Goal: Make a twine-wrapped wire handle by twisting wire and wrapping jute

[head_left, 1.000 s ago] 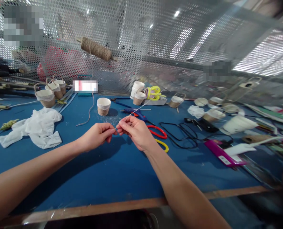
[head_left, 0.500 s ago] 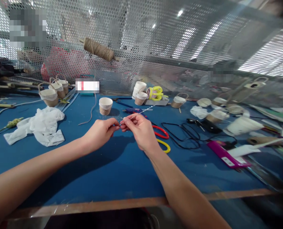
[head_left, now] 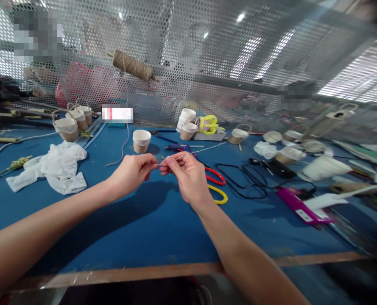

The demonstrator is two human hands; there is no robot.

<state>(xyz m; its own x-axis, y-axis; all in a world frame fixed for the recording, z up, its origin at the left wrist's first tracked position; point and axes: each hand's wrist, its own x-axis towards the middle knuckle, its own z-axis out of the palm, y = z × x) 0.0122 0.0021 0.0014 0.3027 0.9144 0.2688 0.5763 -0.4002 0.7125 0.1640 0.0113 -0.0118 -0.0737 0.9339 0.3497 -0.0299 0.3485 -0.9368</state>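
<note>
My left hand (head_left: pixel 131 174) pinches one end of a thin twisted cord (head_left: pixel 209 147) between thumb and fingertips. Close beside it, my right hand (head_left: pixel 188 177) grips the same cord with thumb and fingers. The cord's free tail points out past my right hand, up and to the right. Both hands hover above the blue table. Beyond them stands a small brown cup (head_left: pixel 141 146) with a white upper band. A blue glue gun (head_left: pixel 177 147) lies behind my right hand. Red (head_left: pixel 216 176) and yellow (head_left: pixel 219 195) loop handles show beside my right wrist, the rest of them hidden.
White crumpled cloth (head_left: pixel 56 167) lies at left, with several handled cups (head_left: pixel 66 129) behind it. A black cable (head_left: pixel 244 178) and a purple device (head_left: pixel 302 207) are at right. A twine spool (head_left: pixel 132 65) hangs on the perforated metal screen (head_left: pixel 175 46) at the back.
A longer stretch of the cord's tail now shows to the right of my right hand, and it lies flatter. My left hand has shifted slightly left; my right hand stays nearly in place.
</note>
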